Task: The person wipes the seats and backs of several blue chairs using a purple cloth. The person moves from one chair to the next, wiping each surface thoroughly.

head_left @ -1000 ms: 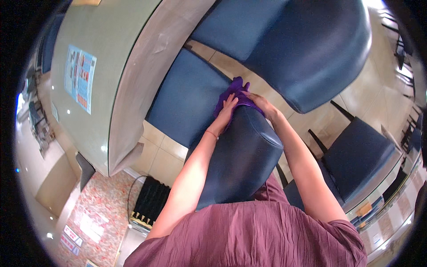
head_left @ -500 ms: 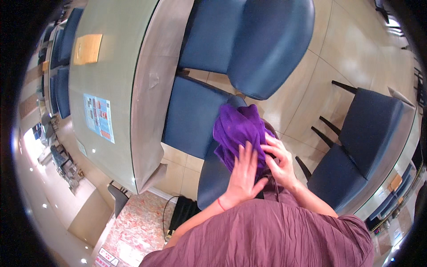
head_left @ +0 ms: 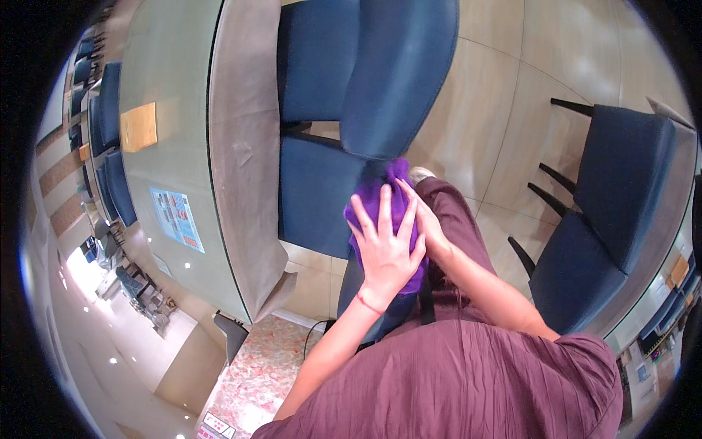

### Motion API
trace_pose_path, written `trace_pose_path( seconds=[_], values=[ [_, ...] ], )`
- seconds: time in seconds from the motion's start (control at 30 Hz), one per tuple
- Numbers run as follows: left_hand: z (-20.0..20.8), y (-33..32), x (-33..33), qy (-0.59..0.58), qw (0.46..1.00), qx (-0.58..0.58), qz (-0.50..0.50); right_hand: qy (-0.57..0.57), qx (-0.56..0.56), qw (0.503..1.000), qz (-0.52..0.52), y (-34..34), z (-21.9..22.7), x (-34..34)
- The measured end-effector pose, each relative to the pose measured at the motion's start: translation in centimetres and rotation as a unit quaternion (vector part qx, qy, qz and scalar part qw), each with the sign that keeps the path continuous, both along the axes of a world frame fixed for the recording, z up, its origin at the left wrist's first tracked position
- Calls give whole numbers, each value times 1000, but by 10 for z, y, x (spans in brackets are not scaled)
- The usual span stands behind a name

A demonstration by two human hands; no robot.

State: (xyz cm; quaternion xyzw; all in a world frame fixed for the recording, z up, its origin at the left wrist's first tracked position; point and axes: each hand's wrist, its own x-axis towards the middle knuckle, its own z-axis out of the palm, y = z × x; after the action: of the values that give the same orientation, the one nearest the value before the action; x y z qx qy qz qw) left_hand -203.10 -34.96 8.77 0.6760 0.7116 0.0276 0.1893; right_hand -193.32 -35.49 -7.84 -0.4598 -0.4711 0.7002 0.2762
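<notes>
Directly beneath spread left hand [head_left: 390,260], purple cloth [head_left: 397,206], rumpled

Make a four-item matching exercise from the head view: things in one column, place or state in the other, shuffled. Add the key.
Column one
1. Purple cloth
2. Red band
3. Printed sheet
4. Left hand

Column two
A. Lying on the greenish tabletop
B. Fingers spread apart
C. Partly covered by a palm and fingers
D. Looped around the left wrist

Right pairs
1-C, 2-D, 3-A, 4-B
</notes>
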Motion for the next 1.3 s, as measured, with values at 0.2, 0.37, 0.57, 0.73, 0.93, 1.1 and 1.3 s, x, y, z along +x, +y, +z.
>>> trace_pose_path(
  seconds=[0.2,0.37,0.57,0.73,0.93,1.1,1.3],
  values=[
    [-48,36,23,99,984,-7,-150,-604,315,599,421,27,48,-26],
    [-44,33,42,222,942,-44,-247,-368,142,885,247,30,15,-17],
    [-26,-33,48,173,966,-6,-194,237,-369,884,-161,-27,8,-2],
    [-12,-122,47,71,993,42,-85,363,-451,774,-257,-96,44,13],
    [-13,-270,9,22,995,71,-60,110,-172,936,-288,-208,56,0],
    [-32,-368,-39,35,991,103,-73,-128,76,967,-206,-286,103,-6],
    [-22,-351,-48,21,987,88,-133,-133,192,942,-240,-284,104,-12]
  ],
)
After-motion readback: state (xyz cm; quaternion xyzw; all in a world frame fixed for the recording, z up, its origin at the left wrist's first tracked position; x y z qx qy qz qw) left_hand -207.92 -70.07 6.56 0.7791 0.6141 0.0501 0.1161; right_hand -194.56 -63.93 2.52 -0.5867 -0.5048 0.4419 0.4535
